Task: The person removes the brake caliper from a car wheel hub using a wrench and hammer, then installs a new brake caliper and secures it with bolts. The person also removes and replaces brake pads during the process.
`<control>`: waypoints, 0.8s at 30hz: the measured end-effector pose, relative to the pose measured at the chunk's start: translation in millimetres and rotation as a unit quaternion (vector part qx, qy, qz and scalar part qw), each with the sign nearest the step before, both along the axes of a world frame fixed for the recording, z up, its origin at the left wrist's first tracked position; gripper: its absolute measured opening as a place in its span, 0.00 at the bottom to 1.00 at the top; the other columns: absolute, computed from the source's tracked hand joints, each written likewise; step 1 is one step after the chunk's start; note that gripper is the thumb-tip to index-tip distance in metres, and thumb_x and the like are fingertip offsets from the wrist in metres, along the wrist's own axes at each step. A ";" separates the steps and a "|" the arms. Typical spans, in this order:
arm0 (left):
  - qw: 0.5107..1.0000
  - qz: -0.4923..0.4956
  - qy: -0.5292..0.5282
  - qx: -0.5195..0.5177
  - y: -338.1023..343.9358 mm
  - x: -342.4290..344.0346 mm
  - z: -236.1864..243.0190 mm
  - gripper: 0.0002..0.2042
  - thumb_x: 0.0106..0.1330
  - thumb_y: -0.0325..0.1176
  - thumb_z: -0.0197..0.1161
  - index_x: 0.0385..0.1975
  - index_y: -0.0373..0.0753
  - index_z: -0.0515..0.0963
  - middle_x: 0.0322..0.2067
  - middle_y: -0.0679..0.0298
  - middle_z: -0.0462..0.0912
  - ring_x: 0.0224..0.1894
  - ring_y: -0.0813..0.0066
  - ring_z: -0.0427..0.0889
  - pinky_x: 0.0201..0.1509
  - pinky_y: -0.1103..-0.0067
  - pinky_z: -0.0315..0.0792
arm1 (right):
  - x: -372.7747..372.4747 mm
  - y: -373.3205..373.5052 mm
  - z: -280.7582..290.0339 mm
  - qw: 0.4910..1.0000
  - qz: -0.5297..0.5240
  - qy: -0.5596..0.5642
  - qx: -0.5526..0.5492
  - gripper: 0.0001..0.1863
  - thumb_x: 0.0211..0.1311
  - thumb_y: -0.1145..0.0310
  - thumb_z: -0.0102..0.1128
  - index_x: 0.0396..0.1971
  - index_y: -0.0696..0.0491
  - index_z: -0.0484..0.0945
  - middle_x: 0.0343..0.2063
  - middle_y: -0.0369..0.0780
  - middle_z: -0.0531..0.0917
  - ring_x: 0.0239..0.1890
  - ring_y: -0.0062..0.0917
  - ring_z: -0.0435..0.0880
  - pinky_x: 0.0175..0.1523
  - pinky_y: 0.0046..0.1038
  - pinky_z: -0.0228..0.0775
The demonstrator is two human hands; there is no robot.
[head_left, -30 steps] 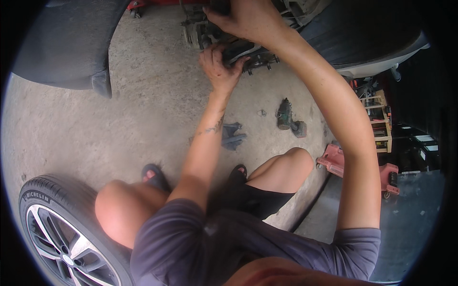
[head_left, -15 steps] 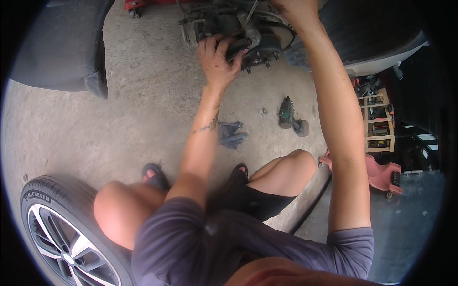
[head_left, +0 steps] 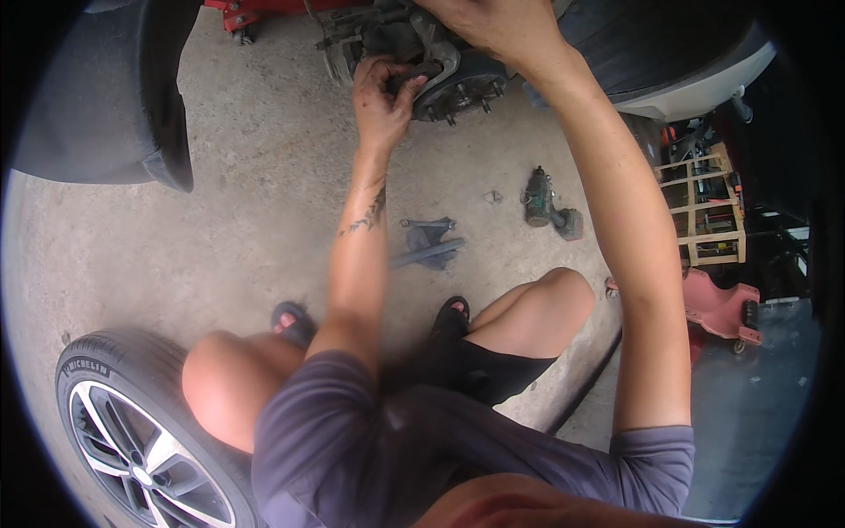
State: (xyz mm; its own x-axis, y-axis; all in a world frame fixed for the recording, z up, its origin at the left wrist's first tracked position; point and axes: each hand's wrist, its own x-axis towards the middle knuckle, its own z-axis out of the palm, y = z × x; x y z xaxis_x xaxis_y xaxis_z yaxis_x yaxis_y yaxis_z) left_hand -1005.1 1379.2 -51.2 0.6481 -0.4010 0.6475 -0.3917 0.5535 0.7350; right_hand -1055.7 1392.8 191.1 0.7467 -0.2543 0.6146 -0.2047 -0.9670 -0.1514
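The hub with its brake disc [head_left: 462,92] and several wheel studs is at the top, beneath the car body. My left hand [head_left: 380,104] is at its left side, thumb and fingers closed around a dark flat piece that looks like a brake pad [head_left: 429,70]. That piece lies against the grey metal caliper bracket [head_left: 451,58]. Above the disc reaches my right hand [head_left: 497,28], its fingers pointing left and cut off by the upper edge, so what they hold is hidden.
On the concrete floor lie a green cordless impact wrench [head_left: 539,201], a dark cloth [head_left: 433,255] with metal tools and a small wire clip [head_left: 493,197]. A removed wheel [head_left: 88,354] is at lower left. Right stand a pink creeper [head_left: 717,304] and wooden crate [head_left: 691,207]; a red jack [head_left: 236,16] is behind.
My right hand has moved left across the top of the hub, covering the metal rod seen there before. My left hand stays at the dark piece; the view has shifted slightly.
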 end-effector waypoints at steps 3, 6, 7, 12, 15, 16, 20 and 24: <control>1.000 0.020 0.003 -0.013 2.9 -2.7 5.7 0.13 0.48 0.29 0.74 0.29 0.32 0.77 0.36 0.59 0.76 0.38 0.67 0.77 0.38 0.75 0.73 | 14.3 -7.1 -10.7 0.999 0.028 -0.020 -0.039 0.21 0.51 0.68 0.66 0.39 0.64 0.69 0.23 0.52 0.81 0.29 0.46 0.84 0.33 0.36 0.73; 0.995 -0.001 0.067 -0.080 -7.6 -2.3 -13.1 0.22 0.42 0.30 0.78 0.35 0.34 0.74 0.37 0.59 0.74 0.37 0.67 0.75 0.37 0.76 0.72 | 25.6 -2.8 -10.2 1.000 0.012 0.001 -0.029 0.22 0.51 0.68 0.66 0.40 0.65 0.68 0.23 0.55 0.80 0.30 0.48 0.83 0.33 0.38 0.73; 0.990 -0.013 0.096 -0.107 -7.5 -2.3 -14.0 0.25 0.41 0.31 0.79 0.38 0.34 0.73 0.38 0.59 0.74 0.37 0.69 0.75 0.36 0.76 0.72 | 27.9 -3.2 -14.1 0.999 0.010 0.013 -0.030 0.22 0.50 0.68 0.66 0.40 0.65 0.68 0.22 0.55 0.80 0.30 0.49 0.83 0.34 0.38 0.73; 0.996 0.069 0.040 -0.043 -1.5 -2.1 -17.7 0.37 0.34 0.34 0.83 0.45 0.37 0.67 0.39 0.61 0.70 0.34 0.71 0.72 0.36 0.76 0.71 | 36.8 -26.7 -40.9 0.996 -0.042 0.074 -0.030 0.24 0.50 0.67 0.66 0.40 0.67 0.68 0.22 0.58 0.79 0.31 0.51 0.82 0.35 0.41 0.74; 0.997 0.053 0.050 -0.037 -2.1 -6.3 -20.0 0.38 0.34 0.34 0.83 0.46 0.37 0.66 0.40 0.60 0.70 0.36 0.69 0.72 0.36 0.76 0.71 | 39.5 -36.5 -51.7 0.998 -0.028 0.036 -0.034 0.25 0.49 0.66 0.67 0.40 0.68 0.68 0.22 0.58 0.79 0.31 0.53 0.81 0.36 0.42 0.74; 0.997 0.040 0.055 -0.035 -2.2 -8.3 -20.8 0.38 0.34 0.34 0.83 0.46 0.37 0.66 0.40 0.60 0.69 0.38 0.69 0.72 0.36 0.76 0.71 | 42.1 -42.5 -53.4 0.998 -0.023 0.027 -0.049 0.25 0.49 0.66 0.67 0.41 0.68 0.68 0.22 0.58 0.79 0.32 0.53 0.81 0.36 0.42 0.74; 0.995 0.086 0.022 -0.052 2.2 -6.3 -18.9 0.42 0.35 0.34 0.83 0.50 0.35 0.63 0.47 0.55 0.65 0.47 0.62 0.71 0.47 0.72 0.73 | 39.6 -18.9 -51.2 0.998 -0.033 0.043 -0.038 0.27 0.49 0.67 0.66 0.44 0.69 0.67 0.23 0.58 0.79 0.31 0.54 0.81 0.35 0.43 0.74; 0.994 0.093 0.036 -0.045 -1.1 -10.5 -27.3 0.46 0.35 0.34 0.83 0.55 0.34 0.58 0.51 0.54 0.61 0.51 0.60 0.68 0.53 0.70 0.71 | 34.3 -6.8 -54.3 0.995 -0.014 0.080 -0.051 0.27 0.50 0.66 0.66 0.45 0.67 0.66 0.23 0.58 0.79 0.30 0.52 0.81 0.34 0.42 0.75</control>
